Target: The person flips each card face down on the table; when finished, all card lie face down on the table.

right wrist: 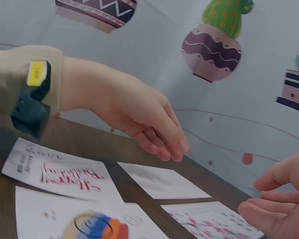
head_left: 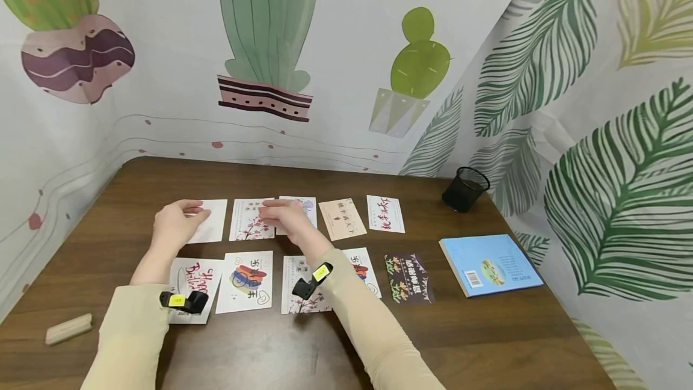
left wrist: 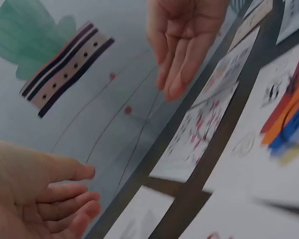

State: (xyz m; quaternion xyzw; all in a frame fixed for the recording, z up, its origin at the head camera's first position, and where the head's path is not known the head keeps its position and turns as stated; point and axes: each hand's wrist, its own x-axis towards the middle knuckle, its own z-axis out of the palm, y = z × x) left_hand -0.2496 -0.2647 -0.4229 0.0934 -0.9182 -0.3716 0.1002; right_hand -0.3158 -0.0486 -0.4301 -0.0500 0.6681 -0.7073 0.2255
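My left hand [head_left: 175,224] hovers with loosely bent fingers over the left edge of a plain white card [head_left: 212,221] in the back row. Nothing sits between its thumb and fingers in the right wrist view, where the hand [right wrist: 134,107] is above the cards. To its right, my right hand [head_left: 289,216] hangs over a card with pink blossom branches [head_left: 246,221], partly covering a flowered card [head_left: 308,206]. Its fingers point down, relaxed and holding nothing, as the left wrist view shows of that hand [left wrist: 184,45].
Along the back row lie a beige card [head_left: 342,221] and a red-lettered card [head_left: 385,215]. Nearer are a birthday card [head_left: 186,275], two colour-striped cards, another blossom card [head_left: 292,281] and a dark card [head_left: 408,284]. A blue book [head_left: 509,257], black mesh cup [head_left: 462,194] and pale wooden block [head_left: 68,328] lie around them.
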